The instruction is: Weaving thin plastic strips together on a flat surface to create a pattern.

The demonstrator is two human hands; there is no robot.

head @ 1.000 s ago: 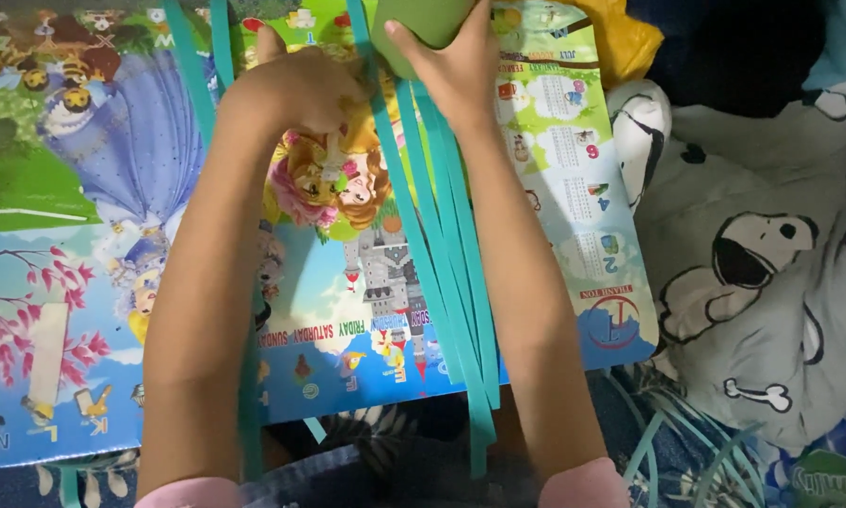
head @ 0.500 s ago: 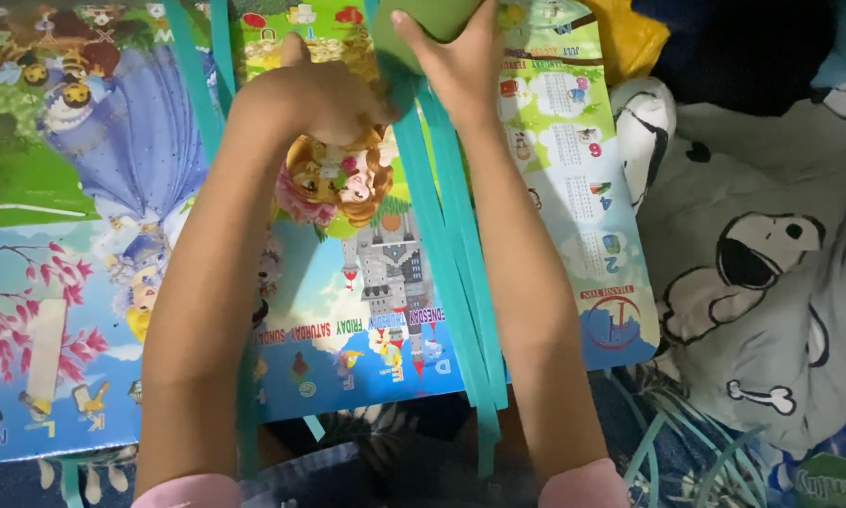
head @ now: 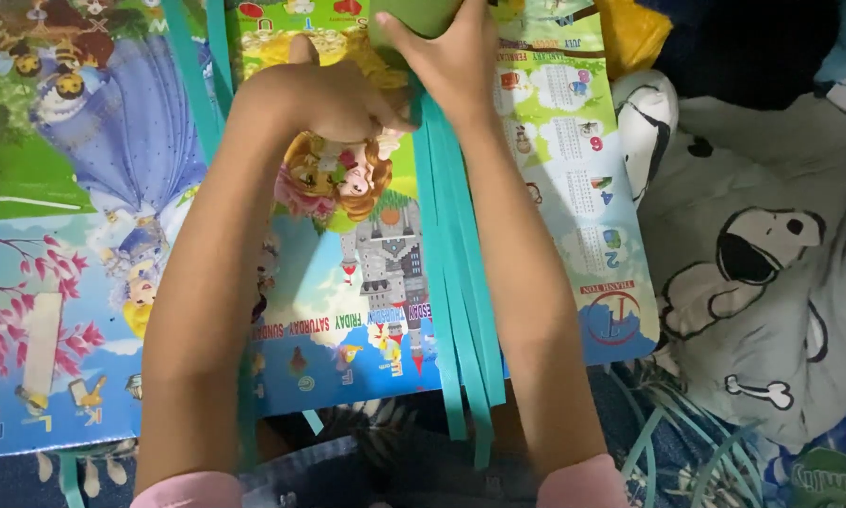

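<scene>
Glossy cartoon poster [head: 348,310], hands [head: 395,85] gripping flat teal strips [head: 456,282], perhaps paper.

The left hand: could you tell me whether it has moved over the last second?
Yes. The left hand has shifted slightly right, towards the green object held by the right hand, judged against the cartoon figures on the colourful mat.

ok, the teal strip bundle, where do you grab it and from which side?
Grip the teal paper strips at their far end, just under the right hand, where they bunch tight against the green roll. Come from the left, between the forearms: their free ends fan loose toward the body and would probably slip apart.
</scene>
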